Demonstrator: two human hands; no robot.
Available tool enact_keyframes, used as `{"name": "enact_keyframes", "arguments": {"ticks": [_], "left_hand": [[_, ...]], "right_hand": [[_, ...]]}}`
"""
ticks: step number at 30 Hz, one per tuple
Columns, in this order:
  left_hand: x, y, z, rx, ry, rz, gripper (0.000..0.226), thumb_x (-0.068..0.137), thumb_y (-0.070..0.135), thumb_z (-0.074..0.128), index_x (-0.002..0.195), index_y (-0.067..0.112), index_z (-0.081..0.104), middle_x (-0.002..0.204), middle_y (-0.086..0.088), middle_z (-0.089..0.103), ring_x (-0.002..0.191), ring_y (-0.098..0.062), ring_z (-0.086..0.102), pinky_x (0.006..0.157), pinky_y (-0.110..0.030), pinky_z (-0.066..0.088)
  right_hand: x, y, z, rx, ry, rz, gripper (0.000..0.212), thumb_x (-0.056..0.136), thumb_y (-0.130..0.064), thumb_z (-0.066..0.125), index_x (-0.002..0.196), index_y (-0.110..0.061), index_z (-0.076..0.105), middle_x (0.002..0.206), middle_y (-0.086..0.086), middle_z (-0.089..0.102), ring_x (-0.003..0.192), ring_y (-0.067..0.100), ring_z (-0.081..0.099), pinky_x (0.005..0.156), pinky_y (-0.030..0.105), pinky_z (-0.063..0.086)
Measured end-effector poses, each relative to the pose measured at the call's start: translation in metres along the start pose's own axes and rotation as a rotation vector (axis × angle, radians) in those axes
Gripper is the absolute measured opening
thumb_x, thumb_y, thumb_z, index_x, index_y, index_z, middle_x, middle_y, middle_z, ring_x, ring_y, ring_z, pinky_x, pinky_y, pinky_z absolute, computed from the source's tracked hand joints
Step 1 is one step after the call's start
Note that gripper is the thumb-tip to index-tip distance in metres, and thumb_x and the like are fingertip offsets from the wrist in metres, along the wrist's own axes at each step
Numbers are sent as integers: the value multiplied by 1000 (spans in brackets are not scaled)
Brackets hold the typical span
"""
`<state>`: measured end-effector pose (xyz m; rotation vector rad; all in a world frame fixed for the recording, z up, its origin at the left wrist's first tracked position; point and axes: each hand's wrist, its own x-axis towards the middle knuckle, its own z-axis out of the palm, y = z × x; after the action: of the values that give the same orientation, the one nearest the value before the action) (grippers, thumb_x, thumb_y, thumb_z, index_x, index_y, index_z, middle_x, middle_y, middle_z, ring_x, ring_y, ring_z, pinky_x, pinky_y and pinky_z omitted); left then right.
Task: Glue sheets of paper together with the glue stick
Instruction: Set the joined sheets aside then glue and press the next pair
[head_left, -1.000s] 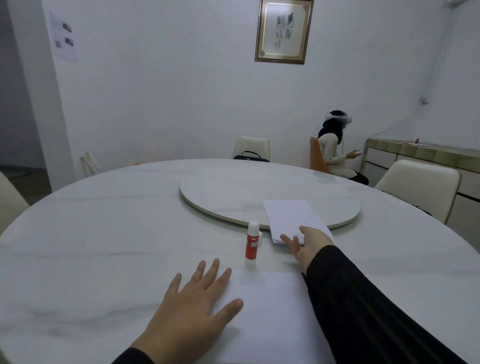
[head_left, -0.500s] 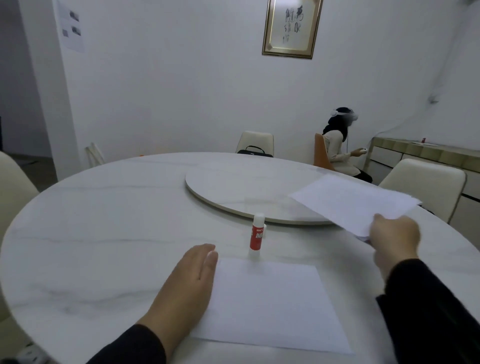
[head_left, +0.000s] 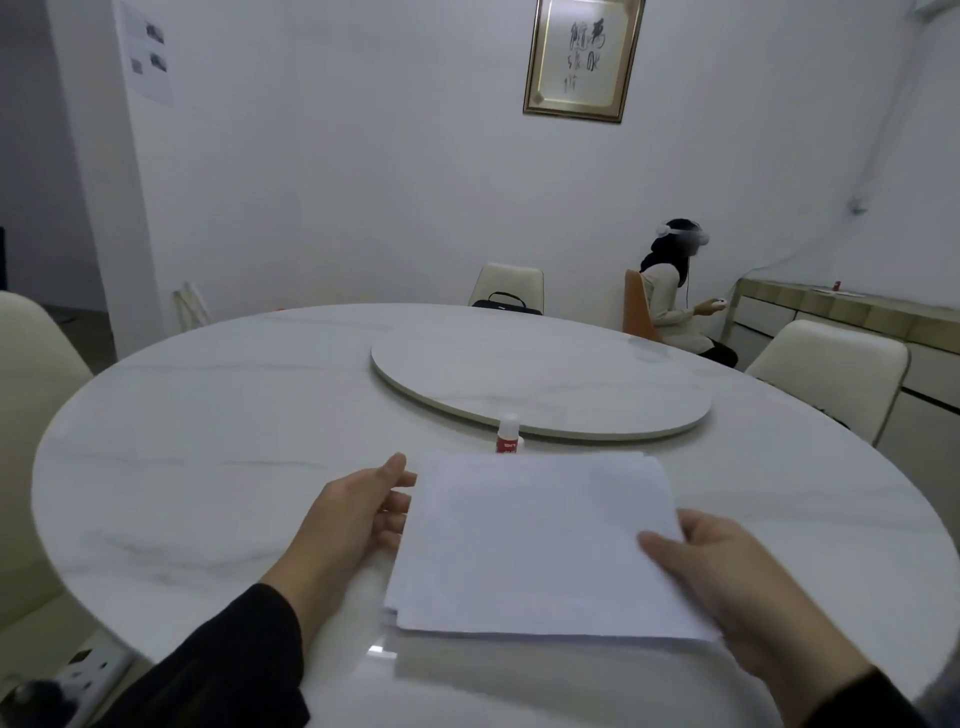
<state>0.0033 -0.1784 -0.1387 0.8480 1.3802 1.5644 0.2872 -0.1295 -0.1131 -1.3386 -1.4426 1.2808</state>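
A stack of white paper sheets is held just above the round marble table, in front of me. My right hand pinches the stack's right edge, thumb on top. My left hand is at the stack's left edge with its fingers under or against the paper. Whether a sheet still lies on the table beneath the stack cannot be seen. A red glue stick with a white cap stands upright just beyond the paper's far edge, its lower part hidden by the sheets.
A round turntable lies on the table's middle, right behind the glue stick. Cream chairs stand at the left, far side and right. A person sits at the back right near a sideboard.
My right hand has carried the sheets from the right side over to the middle, above the sheet that lay in front of me. My left hand has moved to the stack's left edge.
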Motion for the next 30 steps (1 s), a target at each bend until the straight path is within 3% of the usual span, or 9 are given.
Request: {"name": "enact_keyframes", "arguments": {"ticks": [3,6,10,16,21,24,30], "left_hand": [[0,-4,-3,171,72,47,17,85,20,67,98,8,69,77,-11,73,61,-22,64,58,-33,51],[0,-5,-3,294,113,59,17,80,12,72,96,15,69,86,-11,73,76,-25,70,64,-32,54],[-1,-3,2,395,134,88,15,80,13,72,94,16,68,76,-6,72,60,-15,64,54,-24,48],[-2,-2,2,486,132,95,10,78,20,74,87,18,70,64,-2,68,45,-11,54,48,-24,42],[-9,-1,2,605,181,128,11,80,25,72,73,17,71,61,-1,72,41,-2,57,41,-17,36],[-12,0,3,642,187,128,16,78,28,74,69,15,71,62,0,71,45,-4,59,42,-14,37],[-12,1,3,676,167,95,19,70,26,81,82,17,70,72,0,71,60,-13,68,52,-19,44]], "right_hand": [[11,7,16,-100,47,-12,10,89,0,58,93,1,67,85,19,75,73,33,70,67,37,55],[15,11,24,-137,86,-21,7,87,-4,62,87,-4,68,82,15,75,75,33,70,71,39,55],[19,19,24,-184,142,-51,11,87,-13,62,80,-9,69,80,9,75,77,30,71,76,42,56],[25,28,24,-215,199,-85,25,89,-18,60,76,2,67,79,19,72,79,38,68,64,34,47],[25,29,22,-263,221,-106,36,87,-25,60,79,11,61,83,27,69,66,33,62,60,32,41],[23,27,25,-343,233,-112,38,88,-27,58,79,9,62,82,24,69,76,39,64,61,33,42],[16,19,31,-450,262,-130,40,88,-28,58,58,-9,40,57,7,44,54,20,39,51,31,28]]}}
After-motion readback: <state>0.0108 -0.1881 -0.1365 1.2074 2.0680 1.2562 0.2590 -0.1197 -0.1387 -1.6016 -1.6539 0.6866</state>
